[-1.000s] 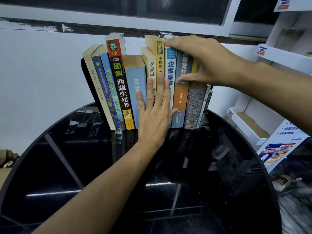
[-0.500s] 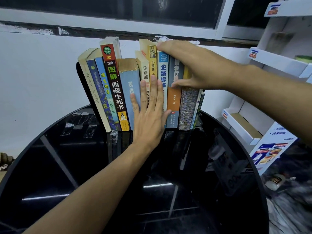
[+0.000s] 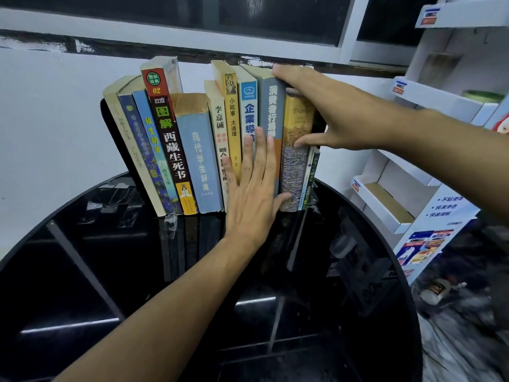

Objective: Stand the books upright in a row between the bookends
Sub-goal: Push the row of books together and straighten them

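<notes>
Books upright on table; I see left hand flat against spines, fingers straight; right hand pinches yellow book.

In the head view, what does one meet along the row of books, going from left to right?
black bookend → worn beige book → dark blue book → light blue book → red-and-black book → pale blue dictionary → cream book → yellow book → white-and-blue book → grey book → gold Travel book → thin green books
</notes>
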